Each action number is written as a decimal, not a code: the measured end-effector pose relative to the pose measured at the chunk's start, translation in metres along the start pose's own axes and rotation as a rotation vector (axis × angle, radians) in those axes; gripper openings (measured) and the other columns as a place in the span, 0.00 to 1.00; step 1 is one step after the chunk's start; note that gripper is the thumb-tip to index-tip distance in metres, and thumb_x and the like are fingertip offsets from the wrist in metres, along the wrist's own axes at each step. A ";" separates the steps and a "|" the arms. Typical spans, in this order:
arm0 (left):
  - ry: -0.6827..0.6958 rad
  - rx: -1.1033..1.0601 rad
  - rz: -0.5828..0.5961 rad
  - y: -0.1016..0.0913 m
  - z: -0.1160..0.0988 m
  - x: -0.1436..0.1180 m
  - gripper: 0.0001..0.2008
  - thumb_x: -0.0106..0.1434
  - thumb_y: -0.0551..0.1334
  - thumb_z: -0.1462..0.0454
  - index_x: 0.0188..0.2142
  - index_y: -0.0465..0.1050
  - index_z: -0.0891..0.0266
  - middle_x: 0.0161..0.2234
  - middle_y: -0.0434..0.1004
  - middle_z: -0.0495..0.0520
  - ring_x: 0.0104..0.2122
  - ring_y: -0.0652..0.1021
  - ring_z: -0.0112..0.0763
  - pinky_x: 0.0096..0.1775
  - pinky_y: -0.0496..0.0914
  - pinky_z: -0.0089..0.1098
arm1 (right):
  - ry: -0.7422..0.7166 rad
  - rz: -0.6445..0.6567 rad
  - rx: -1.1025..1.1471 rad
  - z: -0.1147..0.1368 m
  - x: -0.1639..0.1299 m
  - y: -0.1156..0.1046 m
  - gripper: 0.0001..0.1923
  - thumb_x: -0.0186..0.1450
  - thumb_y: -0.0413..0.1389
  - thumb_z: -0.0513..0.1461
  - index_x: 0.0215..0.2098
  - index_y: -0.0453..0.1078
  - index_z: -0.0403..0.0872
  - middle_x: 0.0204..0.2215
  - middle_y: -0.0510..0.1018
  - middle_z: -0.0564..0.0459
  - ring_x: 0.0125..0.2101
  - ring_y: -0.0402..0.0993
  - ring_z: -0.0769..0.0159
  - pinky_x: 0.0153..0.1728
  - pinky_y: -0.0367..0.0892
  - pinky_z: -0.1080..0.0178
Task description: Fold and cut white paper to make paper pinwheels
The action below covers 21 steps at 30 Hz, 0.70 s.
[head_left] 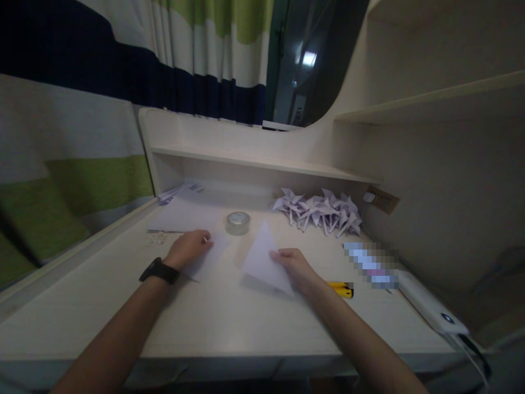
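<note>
Between the thumb and fingers of my right hand point(293, 265) is a white triangular piece of paper point(264, 260), its tip pointing away from me. My left hand point(188, 249), with a black watch point(159, 271) on the wrist, is closed at the edge of another white sheet of paper point(211, 257) just above the desk. Past the two pieces, a roll of clear tape point(238, 222) lies flat. A stack of white paper point(184, 210) rests beyond my left hand. Partly hidden by my right forearm is a yellow utility knife point(342, 289).
Several white paper pinwheels point(320, 208) are piled at the back right. A white power strip point(430, 303) and a blurred-out device point(369, 265) lie along the right side. Small pale bits point(155, 239) sit near the paper stack. A low shelf point(262, 161) spans the desk's back.
</note>
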State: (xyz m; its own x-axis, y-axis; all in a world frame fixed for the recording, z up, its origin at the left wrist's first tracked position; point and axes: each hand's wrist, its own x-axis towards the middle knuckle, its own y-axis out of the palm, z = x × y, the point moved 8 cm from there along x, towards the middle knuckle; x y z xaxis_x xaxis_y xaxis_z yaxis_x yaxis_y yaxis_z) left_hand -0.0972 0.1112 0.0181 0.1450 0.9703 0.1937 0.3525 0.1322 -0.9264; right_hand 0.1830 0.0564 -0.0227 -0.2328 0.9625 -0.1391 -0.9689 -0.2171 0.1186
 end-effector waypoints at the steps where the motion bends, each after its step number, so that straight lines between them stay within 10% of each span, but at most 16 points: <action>1: -0.025 -0.031 0.009 0.000 0.002 0.001 0.17 0.59 0.56 0.56 0.41 0.74 0.63 0.40 0.80 0.61 0.40 0.78 0.44 0.41 0.68 0.35 | -0.006 -0.004 0.009 0.001 -0.001 0.001 0.22 0.50 0.66 0.52 0.27 0.72 0.41 0.20 0.77 0.52 0.18 0.70 0.68 0.18 0.62 0.67; 8: 0.025 -0.049 -0.256 -0.022 -0.026 -0.008 0.19 0.65 0.50 0.56 0.42 0.75 0.64 0.43 0.79 0.60 0.43 0.76 0.42 0.45 0.67 0.36 | -0.150 -0.051 -0.058 0.018 -0.005 0.002 0.22 0.53 0.62 0.55 0.30 0.71 0.45 0.20 0.74 0.56 0.20 0.68 0.67 0.20 0.61 0.66; 15: 0.402 0.062 -0.056 0.022 -0.086 -0.030 0.17 0.67 0.52 0.55 0.34 0.76 0.62 0.36 0.78 0.59 0.39 0.76 0.41 0.42 0.66 0.36 | -0.273 -0.362 -0.511 0.036 0.010 -0.041 0.24 0.58 0.52 0.58 0.28 0.68 0.44 0.19 0.71 0.55 0.19 0.63 0.69 0.20 0.55 0.67; 21: 0.525 0.012 -0.049 0.032 -0.108 -0.048 0.14 0.67 0.54 0.57 0.39 0.75 0.62 0.40 0.77 0.58 0.43 0.75 0.40 0.46 0.65 0.38 | -0.207 -0.366 -0.825 0.053 0.048 -0.080 0.13 0.56 0.57 0.44 0.22 0.72 0.42 0.19 0.72 0.53 0.22 0.65 0.69 0.24 0.54 0.67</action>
State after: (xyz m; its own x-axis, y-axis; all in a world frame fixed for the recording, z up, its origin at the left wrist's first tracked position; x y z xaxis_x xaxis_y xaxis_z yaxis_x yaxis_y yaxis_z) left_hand 0.0067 0.0474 0.0139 0.5737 0.7310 0.3694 0.3606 0.1796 -0.9153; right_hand 0.2539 0.1291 0.0131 0.0428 0.9865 0.1578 -0.7506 0.1360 -0.6466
